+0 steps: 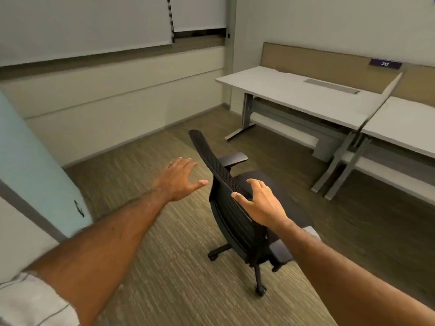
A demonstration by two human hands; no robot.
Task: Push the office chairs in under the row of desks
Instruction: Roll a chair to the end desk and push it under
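Two bare arms, seen from above the elbow down to the fingertips. On the left arm, at the lower left corner, a short pale off-white fabric sleeve (30, 300), loosely creased, crossed by thin grey lines, hemmed above the elbow. Below that hem, left forearm (106, 243) uncovered, with fine hair along its length, ending in the bare left hand (179, 177). Right forearm (341, 267) likewise uncovered, cut off by the lower right edge before any cloth shows, ending in the bare right hand (261, 203). Short, pale nails at the fingertips of both hands.
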